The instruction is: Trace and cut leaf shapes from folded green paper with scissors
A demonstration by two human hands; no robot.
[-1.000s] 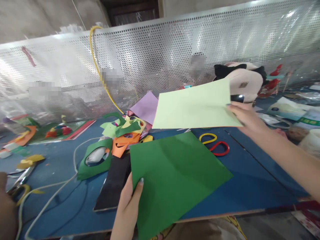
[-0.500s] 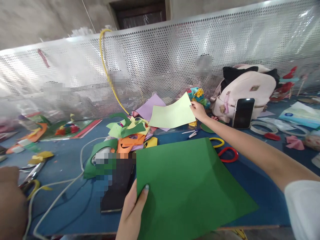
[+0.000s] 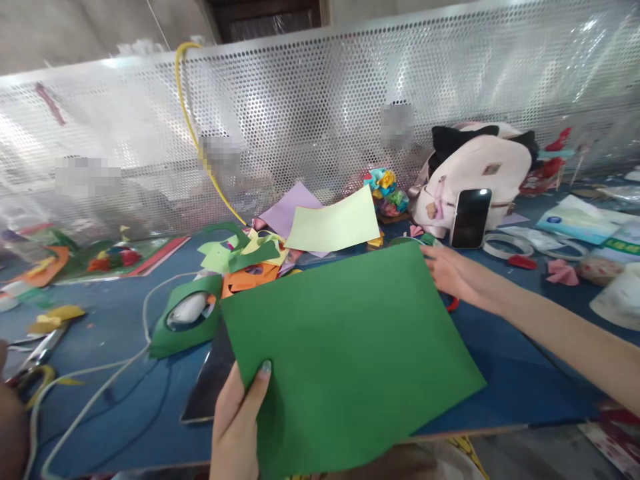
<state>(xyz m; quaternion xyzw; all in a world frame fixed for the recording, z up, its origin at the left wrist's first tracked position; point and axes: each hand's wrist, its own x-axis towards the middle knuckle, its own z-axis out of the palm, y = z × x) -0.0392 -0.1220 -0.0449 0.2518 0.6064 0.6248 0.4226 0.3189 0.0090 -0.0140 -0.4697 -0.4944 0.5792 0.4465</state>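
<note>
Left hand (image 3: 235, 421) pinches green paper (image 3: 353, 353), right hand (image 3: 459, 277) near its corner

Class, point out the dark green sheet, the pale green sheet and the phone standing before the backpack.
Dark green sheet (image 3: 350, 350), head view: middle of its face.
Pale green sheet (image 3: 334, 222), head view: middle of its face.
Phone (image 3: 471, 219), head view: middle of its dark screen.

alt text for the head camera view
Someone's left hand holds a large green paper sheet over a cluttered blue table, the right hand at its far right corner; beyond are a pale green paper sheet and a pale pink backpack.
</note>
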